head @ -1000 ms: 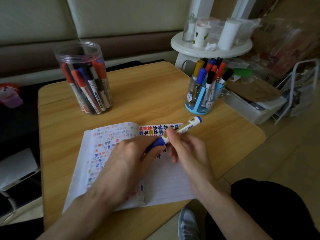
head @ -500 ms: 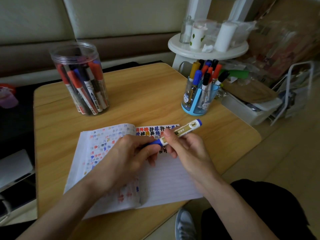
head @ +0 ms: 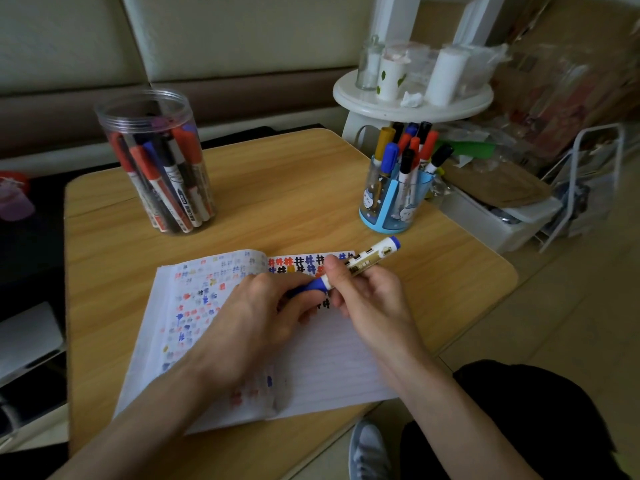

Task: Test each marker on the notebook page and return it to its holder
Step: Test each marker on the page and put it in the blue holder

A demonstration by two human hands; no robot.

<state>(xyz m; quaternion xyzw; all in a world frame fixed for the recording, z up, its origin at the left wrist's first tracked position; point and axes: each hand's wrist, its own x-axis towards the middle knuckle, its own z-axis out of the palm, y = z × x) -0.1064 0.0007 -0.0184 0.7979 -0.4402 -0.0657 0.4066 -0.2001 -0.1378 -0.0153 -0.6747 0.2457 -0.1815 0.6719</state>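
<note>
A blue marker [head: 369, 259] with a white and gold barrel lies slanted above the open notebook [head: 332, 362]. My right hand [head: 367, 299] grips its barrel. My left hand [head: 256, 317] holds the blue cap end [head: 308, 287], which sits against the barrel. The notebook's pages carry rows of coloured test marks along the top and down the left page. A blue cartoon pen holder [head: 394, 206] with several markers stands behind the notebook on the right. A clear plastic jar [head: 159, 161] with several red, blue and black markers stands at the back left.
The wooden table [head: 284, 202] ends close on the right and front. A white round stool [head: 412, 98] with cups and bottles stands behind it. A white bin [head: 491, 223] and a wire rack [head: 588, 181] sit on the floor at the right. My knee and shoe show below.
Both hands stay on the blue marker over the notebook. The marker has hardly shifted; the view has moved slightly.
</note>
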